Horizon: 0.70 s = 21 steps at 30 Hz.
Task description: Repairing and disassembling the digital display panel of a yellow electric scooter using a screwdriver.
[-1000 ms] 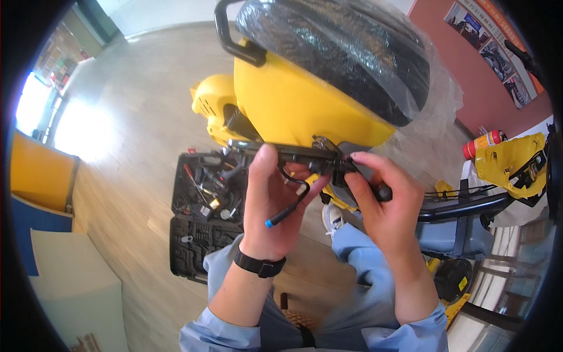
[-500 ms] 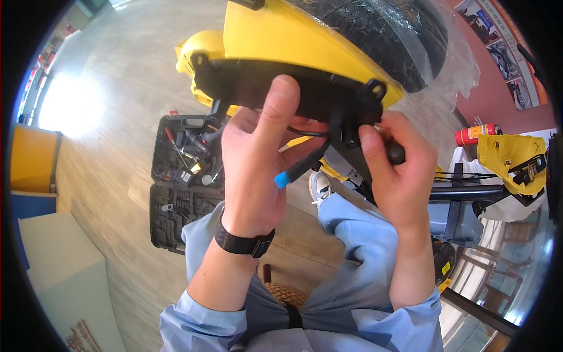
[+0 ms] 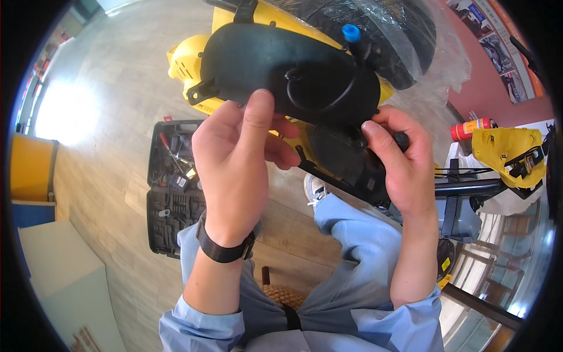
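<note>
A black oval plastic housing (image 3: pixel 246 61) with small mounting tabs is raised in front of me, its broad face toward me. A thin black cable loops across it, and a blue connector (image 3: pixel 350 33) sticks up past its upper right edge. My left hand (image 3: pixel 234 158) grips the lower left edge, thumb over the face and the other fingers curled below. At the lower right corner, my right hand (image 3: pixel 404 152) pinches the housing between thumb and fingers. A rounded black end (image 3: pixel 401 141) shows among the right fingers; the rest of it is hidden.
Behind the housing stands a yellow vehicle body (image 3: pixel 190 56) with a plastic-wrapped black seat (image 3: pixel 387 29). An opened tool case (image 3: pixel 167 223) lies on the floor at left. A red fire extinguisher (image 3: pixel 469 128) and a yellow cover (image 3: pixel 504 152) are at right.
The housing has tipped up from nearly edge-on, so its broad face shows. The blue connector has swung from below the housing to above it. My left hand has shifted left along the edge.
</note>
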Each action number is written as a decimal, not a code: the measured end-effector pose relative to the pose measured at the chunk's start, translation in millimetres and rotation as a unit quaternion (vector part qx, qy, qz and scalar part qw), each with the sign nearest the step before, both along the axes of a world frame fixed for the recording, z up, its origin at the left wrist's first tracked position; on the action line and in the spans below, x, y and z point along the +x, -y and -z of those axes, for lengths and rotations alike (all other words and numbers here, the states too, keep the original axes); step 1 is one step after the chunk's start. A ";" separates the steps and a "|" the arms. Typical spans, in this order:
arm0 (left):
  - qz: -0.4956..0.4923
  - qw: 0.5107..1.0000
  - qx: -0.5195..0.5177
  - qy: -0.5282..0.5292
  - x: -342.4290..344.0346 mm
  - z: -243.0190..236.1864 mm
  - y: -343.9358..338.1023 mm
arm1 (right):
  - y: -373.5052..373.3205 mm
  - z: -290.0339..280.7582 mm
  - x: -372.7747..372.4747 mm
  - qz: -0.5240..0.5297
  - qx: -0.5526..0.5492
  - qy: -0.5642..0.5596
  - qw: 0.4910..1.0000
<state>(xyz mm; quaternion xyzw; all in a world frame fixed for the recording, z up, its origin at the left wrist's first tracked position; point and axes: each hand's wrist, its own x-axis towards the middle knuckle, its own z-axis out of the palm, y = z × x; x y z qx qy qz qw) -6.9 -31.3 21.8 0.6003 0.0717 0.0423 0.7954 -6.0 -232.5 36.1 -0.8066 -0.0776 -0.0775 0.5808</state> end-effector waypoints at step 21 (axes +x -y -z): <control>0.251 0.936 -0.202 0.144 5.3 7.4 -11.6 | 8.4 -2.8 -2.5 0.036 -0.214 0.266 0.939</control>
